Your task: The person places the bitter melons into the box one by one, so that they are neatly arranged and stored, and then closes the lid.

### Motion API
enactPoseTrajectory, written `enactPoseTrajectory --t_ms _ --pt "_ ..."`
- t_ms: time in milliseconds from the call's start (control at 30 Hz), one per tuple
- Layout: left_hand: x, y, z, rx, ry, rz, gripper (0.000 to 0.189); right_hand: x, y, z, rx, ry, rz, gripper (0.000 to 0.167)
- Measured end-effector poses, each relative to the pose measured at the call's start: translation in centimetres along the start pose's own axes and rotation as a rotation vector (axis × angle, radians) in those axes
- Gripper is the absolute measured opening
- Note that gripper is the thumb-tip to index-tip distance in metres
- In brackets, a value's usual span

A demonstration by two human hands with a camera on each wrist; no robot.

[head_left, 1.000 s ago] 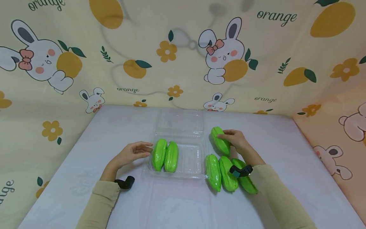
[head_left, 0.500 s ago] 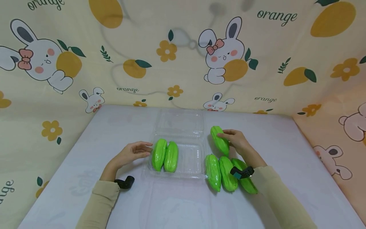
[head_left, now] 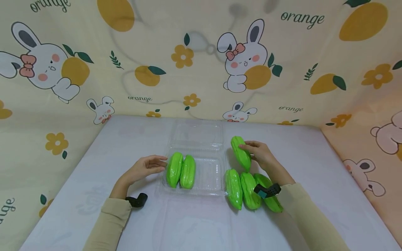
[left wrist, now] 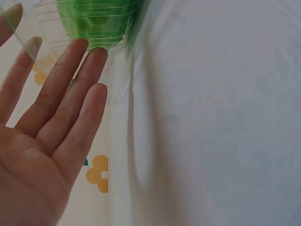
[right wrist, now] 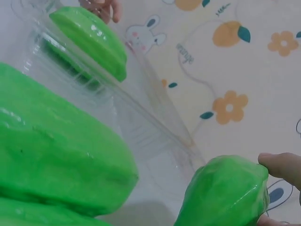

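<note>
My right hand (head_left: 257, 152) grips a glossy green ridged fruit (head_left: 240, 153) between thumb and fingers, to the right of the clear plastic container (head_left: 211, 192). In the right wrist view this held fruit (right wrist: 225, 193) shows at the bottom, with a fingertip against it. Two similar green fruits (head_left: 187, 172) stand side by side in the left part of the container. My left hand (head_left: 145, 168) has its fingers extended at the container's left side; in the left wrist view the fingertips (left wrist: 97, 55) reach its ribbed wall, though contact cannot be told.
Several more green fruits (head_left: 233, 190) lie on the white table right of the container, partly under my right wrist. The container's clear lid (head_left: 198, 134) lies folded back behind it. A patterned cloth backdrop (head_left: 201, 42) rises at the far edge.
My right hand has moved the held fruit slightly up and away from the other fruits. The left hand and the fruits in the container have stayed put.
</note>
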State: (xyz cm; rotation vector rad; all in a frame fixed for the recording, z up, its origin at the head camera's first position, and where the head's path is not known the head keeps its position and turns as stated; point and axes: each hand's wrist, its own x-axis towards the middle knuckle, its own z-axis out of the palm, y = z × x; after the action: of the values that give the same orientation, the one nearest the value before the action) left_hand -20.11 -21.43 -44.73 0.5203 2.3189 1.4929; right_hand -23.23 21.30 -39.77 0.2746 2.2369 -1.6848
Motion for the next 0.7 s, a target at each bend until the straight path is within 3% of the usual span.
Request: enactPoseTrajectory --t_ms 700 --pt "-0.1 0.2 0.0 -0.015 -0.003 0.005 0.049 -1.2 -0.9 1.1 0.002 -0.046 -0.030 0.065"
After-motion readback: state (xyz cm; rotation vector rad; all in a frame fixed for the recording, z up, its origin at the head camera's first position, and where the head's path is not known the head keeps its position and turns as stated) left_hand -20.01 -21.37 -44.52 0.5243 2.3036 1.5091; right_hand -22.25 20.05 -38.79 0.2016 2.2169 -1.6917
